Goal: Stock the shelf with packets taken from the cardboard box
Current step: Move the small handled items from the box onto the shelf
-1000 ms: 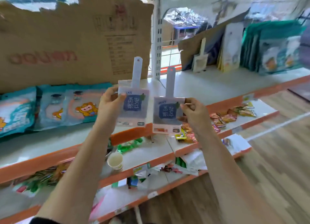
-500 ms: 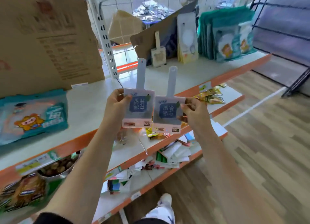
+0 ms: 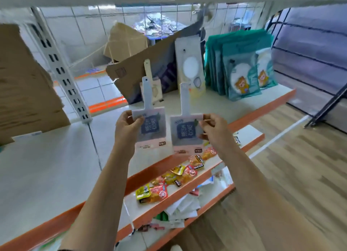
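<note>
I hold two flat pink-and-white packets with long hang tabs upright in front of the shelf. My left hand [image 3: 126,127] pinches the left packet [image 3: 152,129] by its upper left corner. My right hand [image 3: 213,129] pinches the right packet [image 3: 185,136] by its right edge. Both hover above the orange front edge of the white top shelf [image 3: 206,107]. A similar packet [image 3: 152,87] leans against a cardboard sheet [image 3: 135,72] at the back. The large cardboard box [image 3: 22,85] stands on the shelf at the far left.
Teal monkey-print bags [image 3: 242,76] stand in a row at the shelf's right end, beside a tall white pack [image 3: 189,66]. A slotted white upright [image 3: 62,72] divides the shelf. Snack sachets [image 3: 176,177] lie on the lower shelf. Wooden floor lies to the right.
My view has swung right along the shelf: the cardboard box and teal bags at left slid out, the right bay came closer. Both hands keep the packets, now a little further apart.
</note>
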Available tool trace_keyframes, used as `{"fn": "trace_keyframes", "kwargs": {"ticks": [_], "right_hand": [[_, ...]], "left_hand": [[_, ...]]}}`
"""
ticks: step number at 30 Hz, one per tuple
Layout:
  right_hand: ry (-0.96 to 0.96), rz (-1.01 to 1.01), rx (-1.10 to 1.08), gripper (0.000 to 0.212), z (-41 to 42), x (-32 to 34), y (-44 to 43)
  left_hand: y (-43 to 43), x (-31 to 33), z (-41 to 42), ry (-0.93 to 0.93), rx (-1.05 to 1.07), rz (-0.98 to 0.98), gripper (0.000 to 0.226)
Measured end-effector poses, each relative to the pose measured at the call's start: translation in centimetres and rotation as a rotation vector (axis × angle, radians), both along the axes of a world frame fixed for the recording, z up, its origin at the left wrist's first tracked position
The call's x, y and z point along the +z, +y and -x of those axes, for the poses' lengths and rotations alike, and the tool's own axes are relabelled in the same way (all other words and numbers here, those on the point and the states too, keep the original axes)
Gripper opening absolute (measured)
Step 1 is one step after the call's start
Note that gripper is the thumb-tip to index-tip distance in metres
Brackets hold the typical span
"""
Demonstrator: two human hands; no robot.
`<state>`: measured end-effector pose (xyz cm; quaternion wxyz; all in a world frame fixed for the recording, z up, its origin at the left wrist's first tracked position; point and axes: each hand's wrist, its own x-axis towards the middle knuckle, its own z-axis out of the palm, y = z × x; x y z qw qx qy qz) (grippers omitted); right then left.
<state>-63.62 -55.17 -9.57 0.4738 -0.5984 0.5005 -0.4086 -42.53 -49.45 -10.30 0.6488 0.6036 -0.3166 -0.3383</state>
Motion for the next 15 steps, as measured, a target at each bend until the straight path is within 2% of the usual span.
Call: {"fn": "trace_keyframes", "kwargs": {"ticks": [11,15], "right_hand": [[0.04,-0.035,0.067,0.006,-2.4,-1.2,-9.4],[0.017,-0.019,0.143,0.011,-4.2,-0.8,-12.6]], "left_hand": [[-8.5,-0.6,-1.1,-0.046,0.128,-0.045,0.03],[-11.0,-0.7,-1.8,-0.019,0.2,-0.056,0.024]]}}
